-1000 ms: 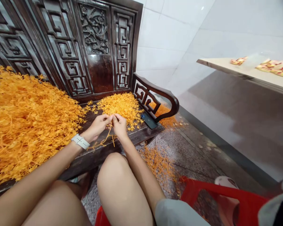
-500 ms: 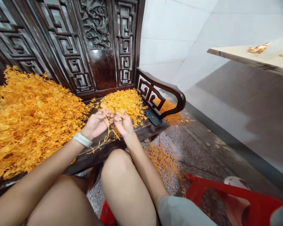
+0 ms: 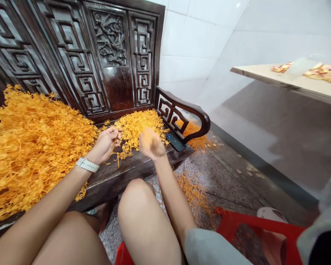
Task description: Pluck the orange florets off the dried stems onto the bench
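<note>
My left hand (image 3: 106, 144), with a pale watch band (image 3: 87, 165) at the wrist, pinches a thin orange plastic stem (image 3: 114, 144) that hangs down towards the bench seat. To its right is my right hand (image 3: 153, 144), smeared by motion, with an orange-yellow blur at its fingers that I cannot make out. Behind the hands lies a low heap of small yellow-orange plastic pieces (image 3: 138, 123). A much bigger pile of branched orange plastic sprigs (image 3: 41, 147) covers the bench on the left. A short orange stick (image 3: 118, 160) is on the seat between the hands.
The dark carved wooden bench (image 3: 120, 88) has a curved armrest (image 3: 197, 112) on the right. Beside it lies a phone (image 3: 175, 142). Orange scraps (image 3: 194, 191) litter the floor. A red plastic stool (image 3: 237, 221) stands at lower right, below a pale board (image 3: 264, 73).
My hands have come apart from each other; the right moved rightward and the left slightly left, keeping a stem. The view has shifted slightly.
</note>
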A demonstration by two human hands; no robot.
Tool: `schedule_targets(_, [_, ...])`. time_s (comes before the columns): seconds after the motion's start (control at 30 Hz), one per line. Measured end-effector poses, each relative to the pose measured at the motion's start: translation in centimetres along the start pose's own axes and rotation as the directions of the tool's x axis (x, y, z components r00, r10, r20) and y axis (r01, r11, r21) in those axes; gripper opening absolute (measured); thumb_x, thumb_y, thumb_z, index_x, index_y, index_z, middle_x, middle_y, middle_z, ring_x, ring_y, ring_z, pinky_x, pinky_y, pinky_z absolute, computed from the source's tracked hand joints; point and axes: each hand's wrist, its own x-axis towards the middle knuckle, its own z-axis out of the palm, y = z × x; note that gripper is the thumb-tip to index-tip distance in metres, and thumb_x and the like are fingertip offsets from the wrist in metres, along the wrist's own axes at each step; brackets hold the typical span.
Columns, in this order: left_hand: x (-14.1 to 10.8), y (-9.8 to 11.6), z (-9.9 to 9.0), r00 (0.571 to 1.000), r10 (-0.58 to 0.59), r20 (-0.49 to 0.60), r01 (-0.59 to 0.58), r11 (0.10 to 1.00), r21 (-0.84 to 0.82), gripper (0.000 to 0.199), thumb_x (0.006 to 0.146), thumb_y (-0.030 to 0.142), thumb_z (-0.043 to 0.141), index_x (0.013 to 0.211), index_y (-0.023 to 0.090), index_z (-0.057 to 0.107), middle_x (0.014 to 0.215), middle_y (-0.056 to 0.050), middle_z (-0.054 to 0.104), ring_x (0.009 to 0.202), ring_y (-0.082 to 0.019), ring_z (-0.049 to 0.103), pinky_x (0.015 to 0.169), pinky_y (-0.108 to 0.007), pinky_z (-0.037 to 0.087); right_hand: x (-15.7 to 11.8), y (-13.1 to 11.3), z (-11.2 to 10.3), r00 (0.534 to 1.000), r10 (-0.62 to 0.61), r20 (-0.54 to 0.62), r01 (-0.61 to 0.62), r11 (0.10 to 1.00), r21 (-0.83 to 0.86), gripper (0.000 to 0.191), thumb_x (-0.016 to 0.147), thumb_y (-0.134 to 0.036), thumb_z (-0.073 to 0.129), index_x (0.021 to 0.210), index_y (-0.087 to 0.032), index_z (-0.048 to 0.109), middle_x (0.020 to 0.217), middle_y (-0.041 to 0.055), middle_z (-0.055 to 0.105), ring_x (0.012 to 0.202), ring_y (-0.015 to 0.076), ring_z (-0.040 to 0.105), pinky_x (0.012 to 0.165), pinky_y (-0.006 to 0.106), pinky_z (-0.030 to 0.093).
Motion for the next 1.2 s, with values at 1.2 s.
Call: schedule_targets(1.2, [0.8, -1.8, 1.0, 0.940, 0.339, -0.046, -0.283, 0.847, 0.450, 0.036, 0.076, 0.048, 0.086, 0.085, 0.014, 0.081, 0.076, -0.006, 0.073, 0.069, -0.016, 0.060, 0.066, -0.029, 0.048, 2.1, 5.9, -0.3, 0.785, -0.154, -0.600, 0.108, 0.988, -0.113, 0.037, 0.088, -0.047, 0.078, 0.112, -0.022, 0.063, 0.088, -0.0006, 0.073, 0.065, 0.0120, 0.066, 0.057, 0.024, 0.054])
